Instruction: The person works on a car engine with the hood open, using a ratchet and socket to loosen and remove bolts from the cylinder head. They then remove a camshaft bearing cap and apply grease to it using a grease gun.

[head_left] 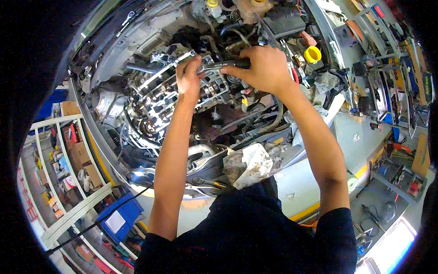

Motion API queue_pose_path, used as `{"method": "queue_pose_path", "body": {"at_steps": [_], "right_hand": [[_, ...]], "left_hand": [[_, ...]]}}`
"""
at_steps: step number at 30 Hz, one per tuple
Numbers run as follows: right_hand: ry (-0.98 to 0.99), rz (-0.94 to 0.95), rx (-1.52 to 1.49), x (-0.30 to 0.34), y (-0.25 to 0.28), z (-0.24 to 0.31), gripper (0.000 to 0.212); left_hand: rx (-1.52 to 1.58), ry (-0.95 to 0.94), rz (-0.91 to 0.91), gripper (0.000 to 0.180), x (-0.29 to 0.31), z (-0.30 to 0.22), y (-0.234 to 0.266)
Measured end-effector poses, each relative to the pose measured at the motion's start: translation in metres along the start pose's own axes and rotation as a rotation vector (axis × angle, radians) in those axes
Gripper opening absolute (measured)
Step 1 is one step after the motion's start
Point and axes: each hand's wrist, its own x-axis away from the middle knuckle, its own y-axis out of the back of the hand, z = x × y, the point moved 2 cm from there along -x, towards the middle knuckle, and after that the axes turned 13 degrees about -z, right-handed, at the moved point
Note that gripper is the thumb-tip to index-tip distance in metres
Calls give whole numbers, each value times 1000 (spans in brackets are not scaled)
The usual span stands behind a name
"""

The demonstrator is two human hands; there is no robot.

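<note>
Both hands worked over an opened car engine bay, above an exposed engine (214,89) whose upper metalwork lay uncovered. The right hand (266,68) was closed around the dark end of a slim, wrench-like tool (213,67), thumb and forefinger pointing toward the left. The tool lay roughly level across the top of the engine, between the two hands, its silvery part reaching the left hand (188,77). That hand had its fingers bent at the tool's far end; whether they gripped it or merely steadied it could not be told, since the detail there was small and partly hidden. To the right of the right hand, a bright yellow ring-shaped piece (312,55) sat near the bay's edge, with a crumpled plastic bundle (327,82) below it. A silver ratchet (124,24) lay on the upper left side of the bay, well apart from both hands. Nearer the person's body, a soiled, pale plastic sheet (253,162) draped over the front of the car. Off to the left stood a pale-framed shelf (77,208) loaded with boxes, beside a blue container (121,212) with a white paper on it.
</note>
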Motion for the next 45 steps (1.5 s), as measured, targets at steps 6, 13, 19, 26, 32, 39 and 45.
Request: {"method": "queue_pose_path", "body": {"at_steps": [6,13,19,26,32,39,45], "right_hand": [[133,-114,-88,4,13,0,61],[62,-77,-27,32,2,-2,61],[-120,-32,-129,64,6,6,52],[613,-183,18,-4,27,1,47],[354,114,-121,-6,0,-8,49],[86,100,121,30,11,11,62],[13,57,103,32,9,13,62]], "left_hand": [[-1,-26,-121,35,19,-1,11],[-98,-61,-87,41,25,26,16],[-529,-963,32,27,34,40,17],[-93,-356,-247,47,75,9,-1],[-150,-283,-133,41,61,7,12],[-98,-472,-118,36,67,13,1],[-131,-430,-40,30,58,10,7]]}}
